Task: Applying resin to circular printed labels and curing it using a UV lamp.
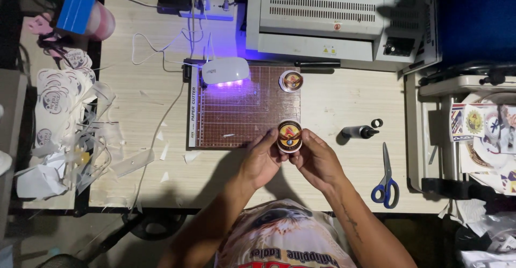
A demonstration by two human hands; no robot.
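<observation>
Where the two hands meet above the near edge of the cutting mat, a round badge (289,136) is pinched between them, face up, dark with a red and gold emblem and a pale rim. Left hand (262,158): fingers closed on the badge's left edge, thumb at its lower rim. Right hand (317,159): fingers closed on the right and lower edge; a tattoo runs along the forearm.

Mat (242,107): brown, gridded, with a ruler strip down its left side; lies on the pale wooden table (344,99). The held badge sits over its near right corner.

Second badge (291,80): same kind, lying flat at the mat's far right corner, well apart from the hands.

Lamp (225,71): small white dome at the mat's far edge, glowing violet underneath; white cable trailing left.

Bottle (359,132): dark, lying on its side right of the hands; black cap (377,123) just beside its tip.

Scissors (386,179): blue handles, blades pointing away, near the table's right edge.

Laminator (322,23): grey-white, along the far edge of the table.

Paper scraps (97,134): white offcuts and printed round cutouts heaped at the table's left side.

Printed sheets (484,134): stacked on a side stand to the right.
</observation>
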